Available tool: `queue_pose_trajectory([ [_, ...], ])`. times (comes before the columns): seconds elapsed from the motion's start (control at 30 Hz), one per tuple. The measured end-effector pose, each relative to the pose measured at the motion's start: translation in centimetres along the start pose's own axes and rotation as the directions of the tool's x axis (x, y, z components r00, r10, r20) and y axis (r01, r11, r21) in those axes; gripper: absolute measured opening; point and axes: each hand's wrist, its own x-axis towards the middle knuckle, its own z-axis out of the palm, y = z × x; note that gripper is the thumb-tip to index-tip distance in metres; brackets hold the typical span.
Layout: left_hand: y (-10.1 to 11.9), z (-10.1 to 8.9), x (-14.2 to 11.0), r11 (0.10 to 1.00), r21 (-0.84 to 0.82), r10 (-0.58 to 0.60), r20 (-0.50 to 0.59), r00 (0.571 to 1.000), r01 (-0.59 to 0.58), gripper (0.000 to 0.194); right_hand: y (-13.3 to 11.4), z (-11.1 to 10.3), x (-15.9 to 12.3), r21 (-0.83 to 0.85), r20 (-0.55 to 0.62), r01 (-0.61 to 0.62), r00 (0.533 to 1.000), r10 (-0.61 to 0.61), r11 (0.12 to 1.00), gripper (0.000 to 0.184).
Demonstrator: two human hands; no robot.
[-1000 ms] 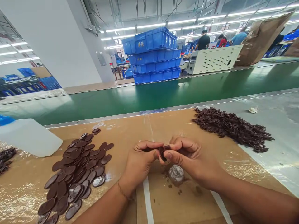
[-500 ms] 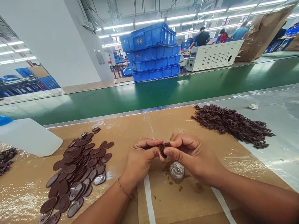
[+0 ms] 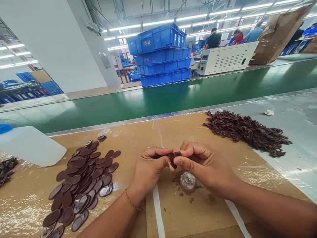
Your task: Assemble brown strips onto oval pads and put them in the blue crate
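Note:
My left hand (image 3: 148,170) and my right hand (image 3: 201,165) meet over the cardboard sheet (image 3: 138,138), fingers pinched together on a small dark brown oval piece (image 3: 172,159). Just below the hands a small clear round container (image 3: 187,181) stands on the cardboard amid brown crumbs. A spread of dark brown oval discs (image 3: 81,175) lies to the left of my left hand. A heap of dark brown scraps (image 3: 245,130) lies to the right, beyond my right hand.
A white plastic bottle (image 3: 31,145) lies at the left, with more brown scraps (image 3: 6,167) below it. A green conveyor belt (image 3: 158,99) runs behind the cardboard. Stacked blue crates (image 3: 160,54), a white machine box (image 3: 228,59) and people stand beyond it.
The view has tipped slightly, so the scene sits a little higher. Both hands stay pinched on the small piece in nearly the same place.

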Motion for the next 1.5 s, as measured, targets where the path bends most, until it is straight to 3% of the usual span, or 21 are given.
queue_pose_trajectory([
  [0.6,0.0,0.0,0.0,1.0,0.007,-0.01,-0.006,1.0,0.01,0.014,-0.3,0.1,0.0,-0.056,-0.007,-0.016,1.0,0.016,0.998,0.029],
  [0.77,-0.2,-0.2,0.1,1.0,-0.017,-0.004,0.044,0.999,0.005,0.014,-0.4,0.1,0.0,-0.045,0.001,0.017,1.0,-0.017,0.999,0.026],
  [0.93,-0.6,-0.3,-0.1,1.0,-0.011,0.011,0.094,0.996,-0.01,0.016,-0.6,-0.4,0.3,-0.044,-0.013,-0.028,1.0,0.028,0.999,0.026],
  [1.17,-0.9,-0.6,-0.2,0.991,-0.123,-0.025,0.208,0.978,0.052,0.029,-0.9,-1.6,0.8,0.031,-0.063,-0.071,0.995,0.072,0.997,0.016],
  [1.37,-1.4,-1.0,0.0,0.992,-0.112,-0.031,0.232,0.972,0.058,0.03,-1.1,-2.0,0.8,-0.149,-0.082,-0.123,0.99,0.111,0.981,0.021],
  [1.5,-1.9,-1.2,0.3,0.996,-0.075,-0.029,0.265,0.964,0.05,0.032,-1.0,-1.9,1.1,-0.271,-0.07,-0.069,0.996,0.052,0.96,0.016],
])
